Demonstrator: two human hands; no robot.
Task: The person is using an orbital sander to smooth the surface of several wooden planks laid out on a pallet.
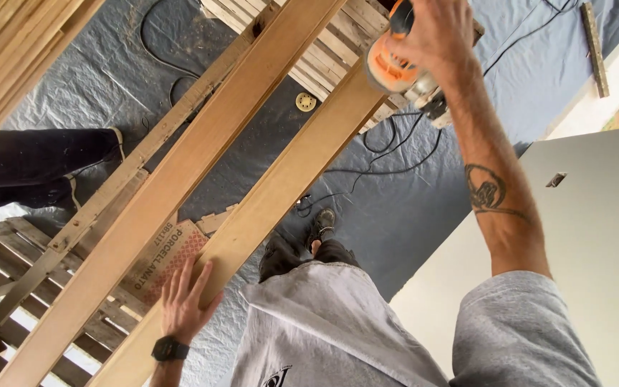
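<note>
Right hand (435, 36) is up at the top of the frame, wrapped around the orange power sander (395, 68), fingers closed over its body. The sander sits on the upper end of the nearer wooden plank (281, 186), its pad at the plank's right edge. That plank runs as a long diagonal from the lower left corner up towards the top centre.

Left hand (184, 301) is low in the frame, left of centre, pressed flat on the same plank with fingers spread wide and holding nothing; the fingertips reach just over the plank's left edge. A black watch (170, 349) sits on that wrist.

A second, wider plank (180, 193) lies alongside to the left, parallel, with a narrow gap between the two. Through the gap shows a cardboard box (166, 258), just beside the left hand. Further left runs a thin rough rail (109, 190), also parallel.

Under everything lies a blue-grey plastic sheet (402, 208). A black cable (388, 154) loops across it below the sander, right of the nearer plank. The person's shoe (322, 222) stands on the sheet at centre. Open sheet lies to the right of the plank, as far as a pale panel (596, 236) filling the lower right. Slatted pallets (8, 287) crowd the lower left, and another person's dark trouser leg (30, 168) lies at the left edge.
</note>
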